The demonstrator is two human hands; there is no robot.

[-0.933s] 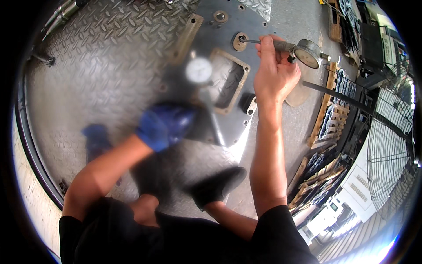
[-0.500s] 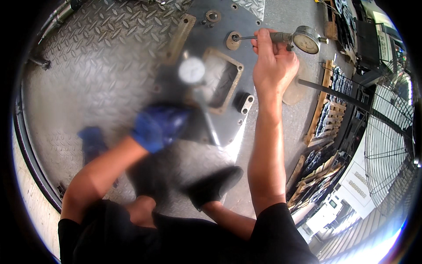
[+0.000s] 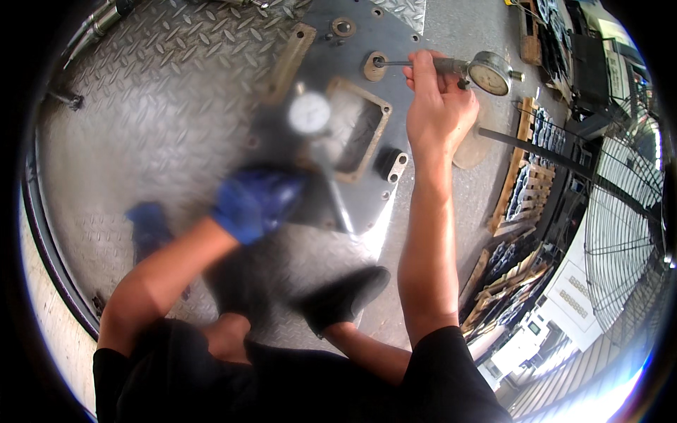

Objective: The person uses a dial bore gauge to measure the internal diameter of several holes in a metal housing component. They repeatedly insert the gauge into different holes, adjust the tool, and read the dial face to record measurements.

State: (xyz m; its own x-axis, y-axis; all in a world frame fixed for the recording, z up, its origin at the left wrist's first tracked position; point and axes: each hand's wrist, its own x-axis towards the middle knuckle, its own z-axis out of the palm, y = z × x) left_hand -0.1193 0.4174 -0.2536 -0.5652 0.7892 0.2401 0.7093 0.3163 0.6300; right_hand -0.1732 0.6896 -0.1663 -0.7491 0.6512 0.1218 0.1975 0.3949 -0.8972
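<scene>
My right hand [image 3: 444, 106], bare, closes round the handle of a bore gauge [image 3: 453, 65] with a round dial at its outer end. The gauge's thin stem reaches left to an oval metal bushing [image 3: 374, 67], its tip at the hole. That bushing sits on a dark flat metal plate [image 3: 409, 120] with holes and a rectangular frame-shaped piece [image 3: 384, 130]. A second dial gauge [image 3: 309, 113] with a long stem appears blurred over the plate. My left hand [image 3: 257, 203], in a blue glove, is beside the plate's near left edge; its fingers are smeared.
Tread-patterned metal floor [image 3: 190, 56] surrounds the plate on the left. A blue glove [image 3: 147, 222] lies there. A black two-hole block [image 3: 395, 166] stands at the plate's right edge. A fan [image 3: 620, 233] and wooden pallets [image 3: 525, 190] with metal parts are at right. My shoe [image 3: 345, 303] is nearby.
My right hand and the dial end of the bore gauge have dipped slightly toward me. The stem's tip stays at the bushing's hole. My left hand has not visibly moved.
</scene>
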